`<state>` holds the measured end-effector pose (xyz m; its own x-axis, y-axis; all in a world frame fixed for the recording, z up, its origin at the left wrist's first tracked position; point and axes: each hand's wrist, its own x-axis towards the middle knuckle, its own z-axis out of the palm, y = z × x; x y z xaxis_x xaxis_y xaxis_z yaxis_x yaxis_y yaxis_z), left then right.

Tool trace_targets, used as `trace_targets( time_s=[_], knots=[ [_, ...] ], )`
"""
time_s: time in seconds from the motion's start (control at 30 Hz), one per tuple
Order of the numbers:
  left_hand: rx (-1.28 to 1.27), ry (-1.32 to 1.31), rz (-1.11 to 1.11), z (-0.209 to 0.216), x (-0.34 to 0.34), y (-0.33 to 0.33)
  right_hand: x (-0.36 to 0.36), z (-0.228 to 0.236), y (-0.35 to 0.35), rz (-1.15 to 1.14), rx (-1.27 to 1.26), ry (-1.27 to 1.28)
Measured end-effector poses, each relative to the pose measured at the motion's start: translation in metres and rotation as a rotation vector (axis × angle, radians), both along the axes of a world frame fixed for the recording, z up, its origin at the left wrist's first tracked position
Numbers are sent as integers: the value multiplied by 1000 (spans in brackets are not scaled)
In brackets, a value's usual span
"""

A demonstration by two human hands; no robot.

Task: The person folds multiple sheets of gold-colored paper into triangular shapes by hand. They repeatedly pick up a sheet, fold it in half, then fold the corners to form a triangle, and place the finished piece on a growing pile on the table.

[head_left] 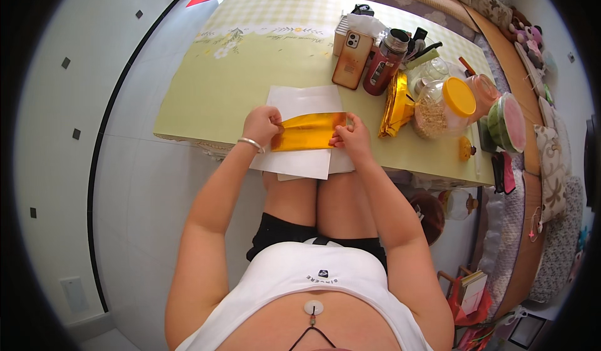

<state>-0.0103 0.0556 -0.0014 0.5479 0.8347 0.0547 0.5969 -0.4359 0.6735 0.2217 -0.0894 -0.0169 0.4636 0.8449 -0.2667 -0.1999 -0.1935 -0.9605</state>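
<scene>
A shiny gold foil sheet [308, 132], oblong and lying crosswise, spans the gap between my two hands. My left hand [261, 126] pinches its left end, thumb and fingers closed on it. At the opposite end, my right hand [352, 136] grips the foil near its right corner with bent fingers. Beneath it, white paper sheets [300, 164] lie overlapping at the table's near edge. A stack of folded gold foil [394, 104] stands to the right of my right hand, apart from it.
On the table [213, 101], a phone [354, 60] leans upright beside a red thermos [385, 63]. Farther right are a yellow-lidded jar [435, 110], a cut watermelon [507, 122] and a small yellow figure [466, 149]. My thighs are under the near edge.
</scene>
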Motion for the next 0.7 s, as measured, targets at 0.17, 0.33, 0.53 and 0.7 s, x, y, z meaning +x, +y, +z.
trace_targets(
  time_s=[0.17,0.33,0.53,0.7],
  knots=[
    [-573,-501,230,15,-13,-36,0,5,-7,18,123,125],
    [-731,-796,277,2,-16,-43,5,2,-7,-3,151,181],
    [-560,-710,164,2,-16,-61,9,10,-24,39,104,131],
    [-577,-717,138,-7,-21,-61,8,11,-38,35,49,48]
  ],
)
